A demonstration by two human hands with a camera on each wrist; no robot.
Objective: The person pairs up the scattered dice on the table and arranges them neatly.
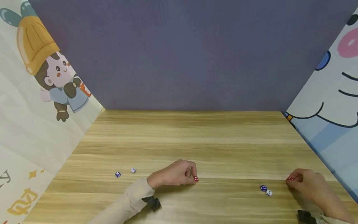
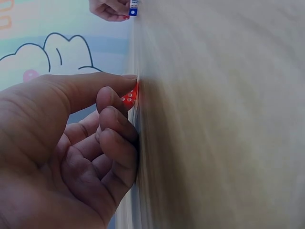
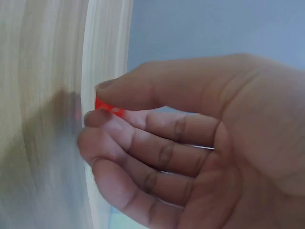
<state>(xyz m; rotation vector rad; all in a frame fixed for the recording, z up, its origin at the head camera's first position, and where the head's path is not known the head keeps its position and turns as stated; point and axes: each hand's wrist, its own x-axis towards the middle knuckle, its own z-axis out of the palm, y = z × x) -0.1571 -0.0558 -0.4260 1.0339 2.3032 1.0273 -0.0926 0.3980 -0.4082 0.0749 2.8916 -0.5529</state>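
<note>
Left hand [image 1: 179, 173] grip pinches a red white-pipped cube die [image 1: 196, 179] down at the wood-grain worktop [image 1: 179, 130]; right hand [image 1: 310, 183] pinches a second red die [image 1: 290, 179], far right. Fingertip-only holds could slip; a leftward right-hand drift might knock the blue white-pipped die [image 1: 263, 188] or white dark-pipped die [image 1: 269, 193].

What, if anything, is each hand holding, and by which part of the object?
The left hand pinches one red die, the right hand another red die, each by its sides; exactly where is unclear.

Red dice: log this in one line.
left hand: pinches red die | right hand: pinches second red die | table: blue dice, white dice
</note>
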